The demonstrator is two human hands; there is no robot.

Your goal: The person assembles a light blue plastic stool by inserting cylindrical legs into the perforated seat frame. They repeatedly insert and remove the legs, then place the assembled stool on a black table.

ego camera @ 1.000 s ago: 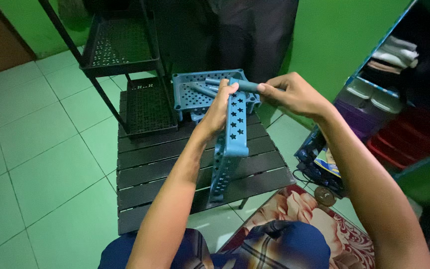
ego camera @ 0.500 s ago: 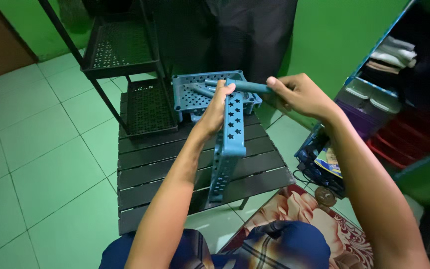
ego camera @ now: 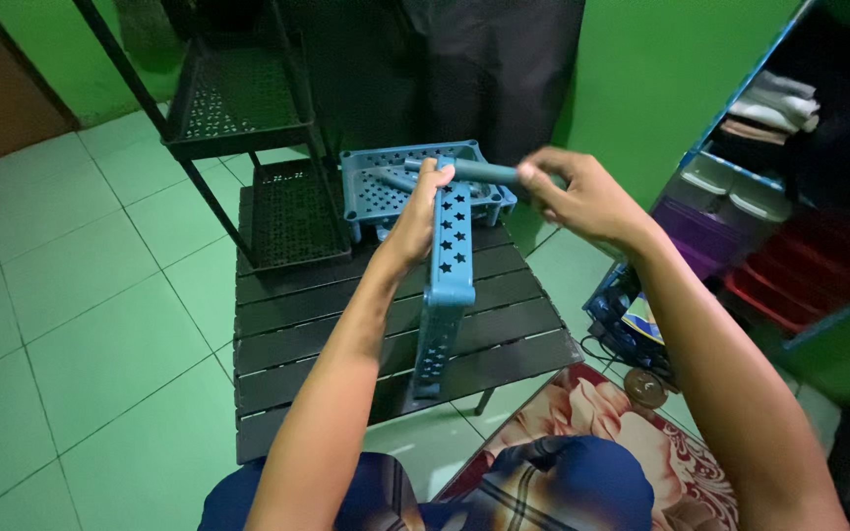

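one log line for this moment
left hand: grips star panel upright | right hand: holds blue tube | surface: slatted table

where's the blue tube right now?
Head view, upper centre: the blue tube lies level between the left hand and the right hand, at the top of the upright star-holed panel, just in front of the blue perforated tray.

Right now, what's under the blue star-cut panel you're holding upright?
The blue star-cut panel stands on the dark slatted table. Its lower edge hides the contact spot; the left hand covers its top.
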